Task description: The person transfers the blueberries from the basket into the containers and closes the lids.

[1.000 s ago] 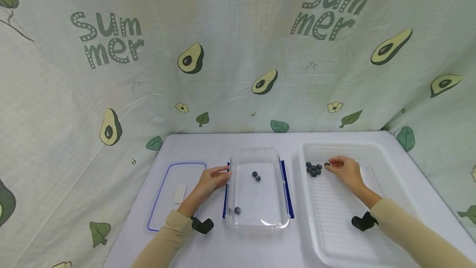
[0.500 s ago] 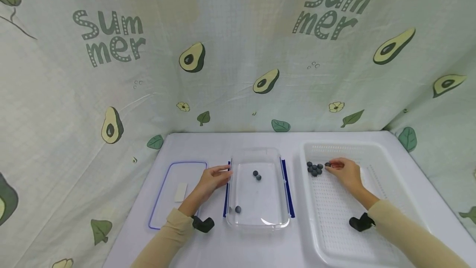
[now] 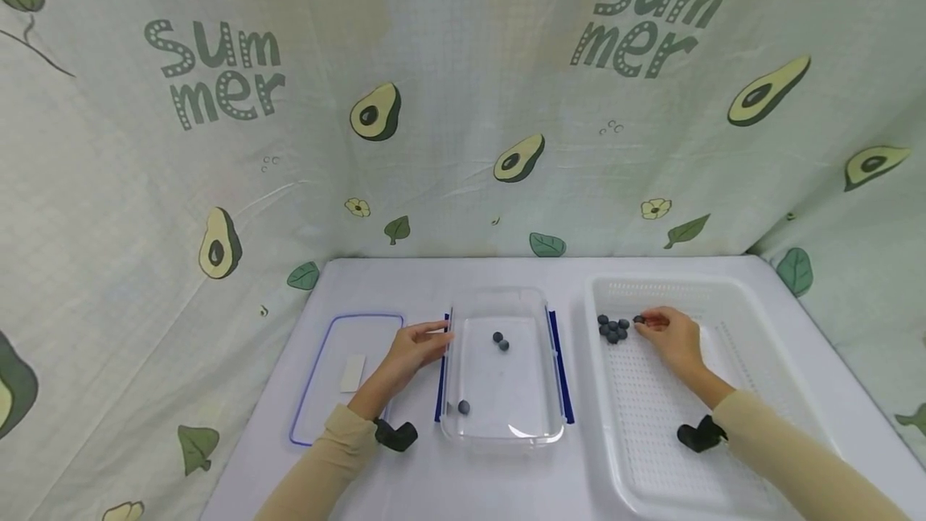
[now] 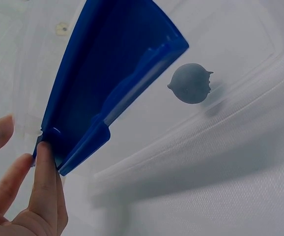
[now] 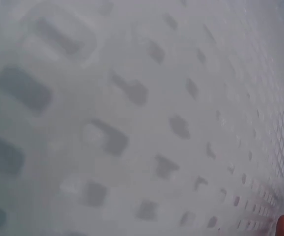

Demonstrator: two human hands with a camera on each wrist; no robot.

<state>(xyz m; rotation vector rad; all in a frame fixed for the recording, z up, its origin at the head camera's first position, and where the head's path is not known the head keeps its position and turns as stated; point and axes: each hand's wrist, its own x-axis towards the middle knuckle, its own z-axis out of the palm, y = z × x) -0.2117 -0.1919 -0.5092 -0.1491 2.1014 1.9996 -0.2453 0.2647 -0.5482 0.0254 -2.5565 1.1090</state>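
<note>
My right hand pinches a blueberry between thumb and fingertips, inside the white perforated basket. Beside it, near the basket's left wall, lies a cluster of several blueberries. In the right wrist view only the fingertips show at the lower right edge, by a dark berry. My left hand touches the left side of a clear plastic container. Up close in the left wrist view, its fairly straight fingers meet the end of a blue latch. The container holds three blueberries, one near its front left.
A clear lid with a blue rim and a small white rectangle lies left of the container. Another blue latch stands out on the container's right side. A printed curtain hangs behind the table.
The blueberry at my right fingertips shows more plainly now, and that hand has barely shifted. My left hand stays at the container's side. The head view has turned slightly.
</note>
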